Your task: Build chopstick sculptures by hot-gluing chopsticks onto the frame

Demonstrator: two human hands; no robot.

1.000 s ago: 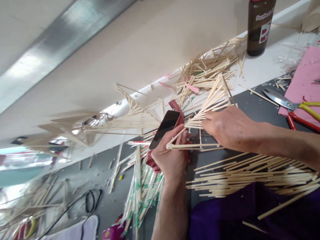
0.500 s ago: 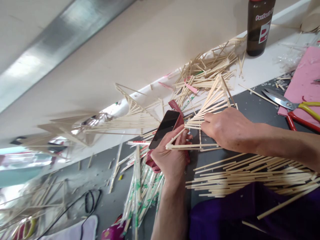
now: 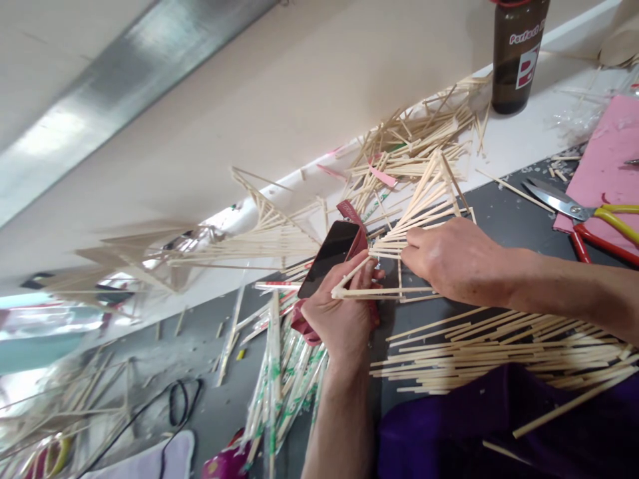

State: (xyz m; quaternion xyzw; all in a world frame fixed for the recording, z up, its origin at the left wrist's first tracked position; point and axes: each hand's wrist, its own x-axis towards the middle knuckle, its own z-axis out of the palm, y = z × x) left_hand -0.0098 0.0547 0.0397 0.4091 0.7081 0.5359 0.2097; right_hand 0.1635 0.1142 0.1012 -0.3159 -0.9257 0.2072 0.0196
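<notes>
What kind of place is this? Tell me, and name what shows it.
Probably a craft workbench, at home or in a small workshop. Loose bamboo sticks cover the dark table, both hands, left hand and right hand, hold a fan-shaped stick frame, and scissors lie beside pink paper.

Location type: a small craft workspace for handwork with thin wooden sticks. Evidence: the dark table (image 3: 499, 213) carries loose bare sticks (image 3: 499, 342) at 5 o'clock and a tangled stick heap (image 3: 419, 143) at 1 o'clock along a white ledge (image 3: 519, 136). Paper-wrapped chopsticks (image 3: 279, 382) lie at 6 o'clock. Scissors (image 3: 582, 213) with red and yellow handles rest at 3 o'clock beside a pink sheet (image 3: 606, 163). A brown bottle (image 3: 516, 56) stands at 1 o'clock. Offcuts and chips litter the table surface.
</notes>
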